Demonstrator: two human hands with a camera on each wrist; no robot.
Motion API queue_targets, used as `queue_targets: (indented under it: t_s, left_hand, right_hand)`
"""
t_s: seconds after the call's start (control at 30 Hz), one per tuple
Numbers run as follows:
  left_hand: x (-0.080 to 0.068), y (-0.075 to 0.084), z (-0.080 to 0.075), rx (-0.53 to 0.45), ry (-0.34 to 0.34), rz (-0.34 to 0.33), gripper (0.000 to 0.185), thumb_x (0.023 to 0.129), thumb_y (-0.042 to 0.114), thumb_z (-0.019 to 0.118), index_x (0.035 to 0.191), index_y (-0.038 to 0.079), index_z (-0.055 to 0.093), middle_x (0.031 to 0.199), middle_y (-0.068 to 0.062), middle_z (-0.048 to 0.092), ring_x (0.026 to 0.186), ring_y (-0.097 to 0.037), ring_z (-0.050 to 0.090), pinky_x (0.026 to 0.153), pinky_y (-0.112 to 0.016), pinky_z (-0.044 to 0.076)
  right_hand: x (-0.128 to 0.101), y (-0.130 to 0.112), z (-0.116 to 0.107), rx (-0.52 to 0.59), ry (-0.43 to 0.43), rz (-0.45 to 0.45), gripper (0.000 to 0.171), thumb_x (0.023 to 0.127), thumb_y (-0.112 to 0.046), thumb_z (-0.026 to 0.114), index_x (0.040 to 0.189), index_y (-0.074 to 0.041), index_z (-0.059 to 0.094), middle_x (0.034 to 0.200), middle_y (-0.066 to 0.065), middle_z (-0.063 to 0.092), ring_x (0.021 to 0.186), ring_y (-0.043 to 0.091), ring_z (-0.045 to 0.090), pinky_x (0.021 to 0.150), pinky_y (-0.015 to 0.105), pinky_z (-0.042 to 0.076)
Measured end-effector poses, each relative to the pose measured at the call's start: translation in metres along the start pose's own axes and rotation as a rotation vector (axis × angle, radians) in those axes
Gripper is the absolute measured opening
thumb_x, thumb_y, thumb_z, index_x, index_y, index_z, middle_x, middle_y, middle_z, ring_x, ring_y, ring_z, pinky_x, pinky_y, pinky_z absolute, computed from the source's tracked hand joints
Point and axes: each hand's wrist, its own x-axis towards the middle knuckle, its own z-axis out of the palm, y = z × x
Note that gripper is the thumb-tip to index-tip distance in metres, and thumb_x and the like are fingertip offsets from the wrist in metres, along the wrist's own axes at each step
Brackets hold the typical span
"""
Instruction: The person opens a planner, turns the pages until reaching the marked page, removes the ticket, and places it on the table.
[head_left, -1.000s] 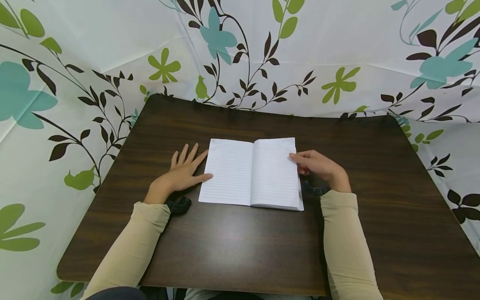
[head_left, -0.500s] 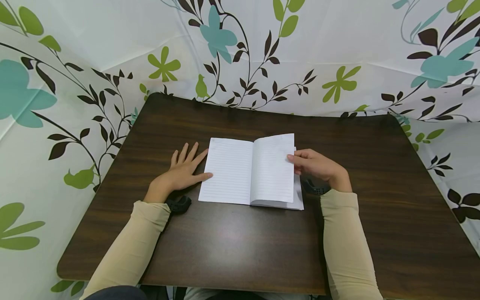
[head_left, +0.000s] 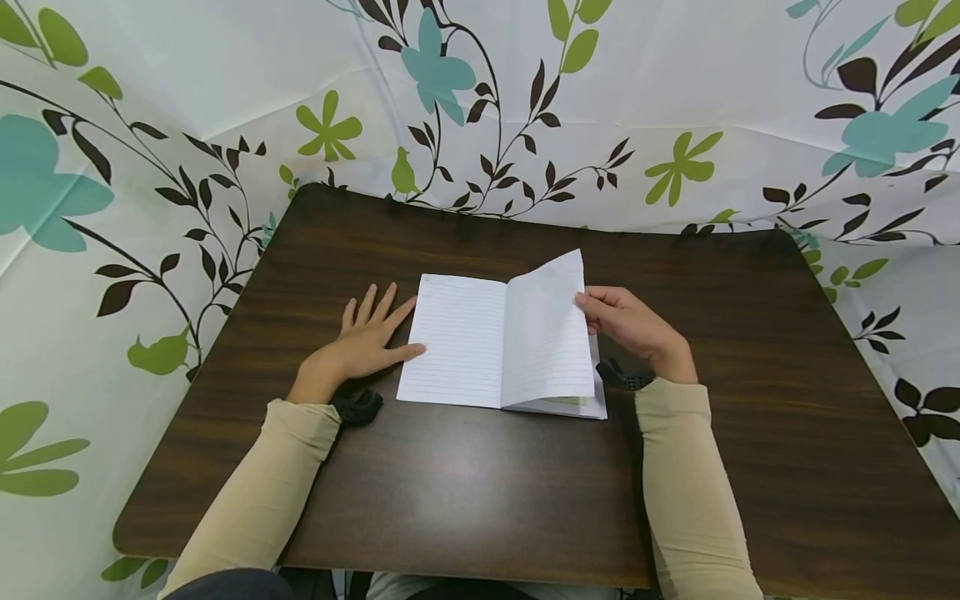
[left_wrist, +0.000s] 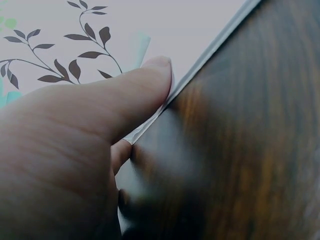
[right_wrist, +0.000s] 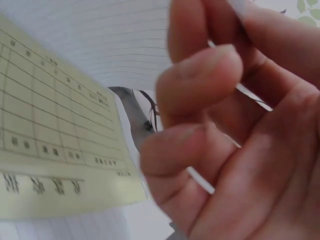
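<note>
A: Where the left hand [head_left: 365, 342] lies flat on the brown table [head_left: 465, 492], fingers spread and thumb touching the left edge of the open notebook [head_left: 465, 346], what is it doing?

B: Steadying the book, I'd judge; it grips nothing. The notebook sits mid-table between both hands.

A: And further right?

B: The right-hand page [head_left: 546, 329] is raised off the stack, its upper corner bowed. The right hand [head_left: 630, 325] pinches its outer edge between thumb and fingers; the wrist view shows a pale yellow printed sheet [right_wrist: 55, 150] beneath.

A: So which step is this?

B: Mid page-turn, it seems. Next calls for carrying the leaf leftwards over the spine without creasing it, the left thumb clear of its landing.
</note>
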Motion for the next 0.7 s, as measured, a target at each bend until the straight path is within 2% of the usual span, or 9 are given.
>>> queue_targets:
  t_s: [0.13, 0.27, 0.47, 0.7]
  left_hand:
    - [0.000, -0.001, 0.001, 0.001, 0.002, 0.003, 0.084, 0.090, 0.063, 0.047, 0.155, 0.030, 0.005, 0.161, -0.012, -0.010, 0.146, -0.039, -0.018, 0.111, -0.065, -0.011]
    - [0.000, -0.002, 0.001, 0.002, 0.008, 0.004, 0.083, 0.091, 0.063, 0.047, 0.155, 0.029, 0.006, 0.162, -0.012, -0.010, 0.146, -0.039, -0.017, 0.111, -0.065, -0.010]
    - [0.000, -0.001, 0.000, 0.006, 0.001, 0.000, 0.084, 0.090, 0.063, 0.047, 0.155, 0.028, 0.005, 0.161, -0.012, -0.010, 0.146, -0.039, -0.018, 0.111, -0.065, -0.011]
    - [0.000, 0.001, -0.001, 0.007, -0.003, -0.005, 0.084, 0.090, 0.063, 0.047, 0.155, 0.029, 0.005, 0.162, -0.011, -0.011, 0.146, -0.039, -0.019, 0.112, -0.065, -0.011]
  right_hand:
    - [0.003, -0.004, 0.007, 0.014, 0.032, -0.053, 0.032, 0.101, -0.030, 0.047, 0.086, -0.002, 0.051, 0.077, 0.013, 0.042, 0.072, 0.021, 0.045, 0.066, 0.037, 0.039]
    - [0.007, -0.009, 0.015, 0.034, 0.058, -0.096, 0.030, 0.101, -0.029, 0.047, 0.085, -0.003, 0.051, 0.077, 0.013, 0.039, 0.072, 0.024, 0.042, 0.064, 0.035, 0.038]
    - [0.015, -0.014, 0.026, 0.099, 0.060, -0.126, 0.029, 0.101, -0.028, 0.047, 0.089, -0.003, 0.054, 0.081, 0.008, 0.045, 0.077, 0.018, 0.048, 0.070, 0.027, 0.046]
    - [0.024, -0.017, 0.040, 0.120, 0.101, -0.138, 0.027, 0.101, -0.028, 0.047, 0.088, -0.006, 0.054, 0.084, 0.007, 0.044, 0.082, 0.015, 0.050, 0.076, 0.028, 0.049]
